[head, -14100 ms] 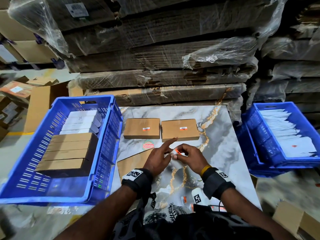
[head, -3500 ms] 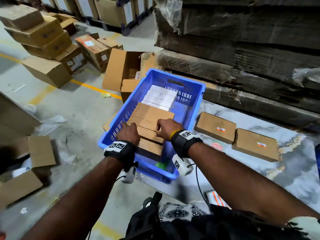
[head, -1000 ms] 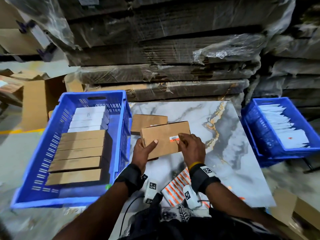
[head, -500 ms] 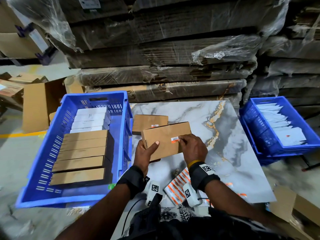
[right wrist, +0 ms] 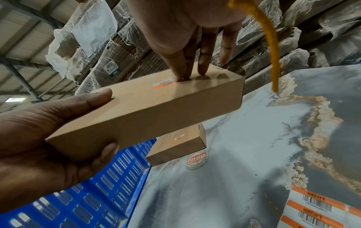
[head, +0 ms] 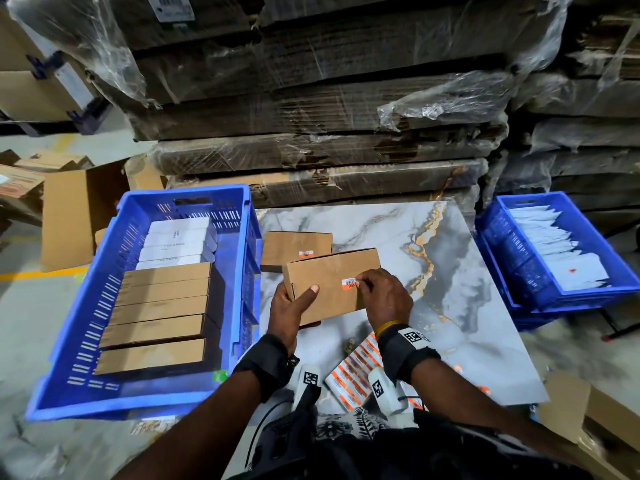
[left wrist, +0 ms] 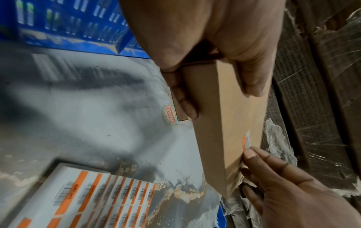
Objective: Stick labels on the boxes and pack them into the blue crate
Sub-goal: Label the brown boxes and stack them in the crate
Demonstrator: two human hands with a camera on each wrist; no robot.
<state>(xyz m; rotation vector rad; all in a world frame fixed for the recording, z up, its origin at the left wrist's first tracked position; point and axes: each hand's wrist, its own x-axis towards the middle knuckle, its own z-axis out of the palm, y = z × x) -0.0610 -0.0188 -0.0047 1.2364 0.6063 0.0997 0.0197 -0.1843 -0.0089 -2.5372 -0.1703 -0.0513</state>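
My left hand (head: 294,303) grips the left end of a brown cardboard box (head: 332,285), thumb on top and fingers beneath, holding it tilted above the marble table (head: 450,289). Straight fingers of my right hand (head: 381,296) press on the box's top at the right edge of its orange-and-white label (head: 349,283). The right wrist view shows those fingertips (right wrist: 181,75) on the box (right wrist: 156,111) beside the label (right wrist: 163,84). A second labelled box (head: 294,251) lies on the table behind. The blue crate (head: 114,398) at the left holds rows of brown and white boxes.
A sheet of orange barcode labels (head: 353,372) lies on the table near my wrists. A round sticker (right wrist: 196,160) is on the table by the second box. Another blue crate (head: 575,299) with white packets stands at the right. Wrapped cardboard stacks (head: 311,98) rise behind the table.
Both hands have left the crate and lifted the right-hand box off the table. Over the last second the box and hands have barely moved, with the right fingertips staying at the label.
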